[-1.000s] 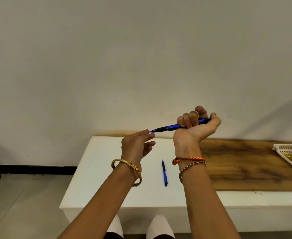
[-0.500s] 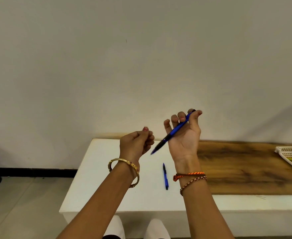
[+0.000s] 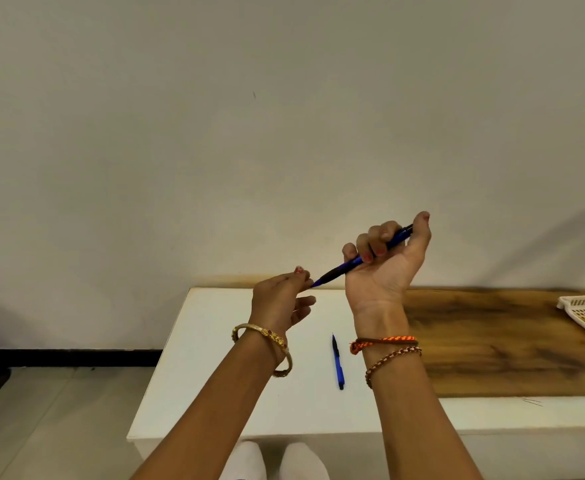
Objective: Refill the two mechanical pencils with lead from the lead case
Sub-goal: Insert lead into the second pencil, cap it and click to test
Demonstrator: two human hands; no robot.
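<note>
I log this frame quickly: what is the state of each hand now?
Left hand: fingertips pinched at the held pencil tip; cannot tell if it holds anything.
Right hand: closed around the pencil, thumb at its end.

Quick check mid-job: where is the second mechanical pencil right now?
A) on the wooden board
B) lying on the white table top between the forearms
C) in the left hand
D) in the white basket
B: the second pencil lies flat on the white table, apart from both hands; the right hand grips the other pencil.

Plain off-white wall (image 3: pixel 284 116) up at twelve o'clock — pale tiled floor (image 3: pixel 42 427) at eight, white rectangular table (image 3: pixel 215 375) with brown wooden board (image 3: pixel 509 341) at four.
</note>
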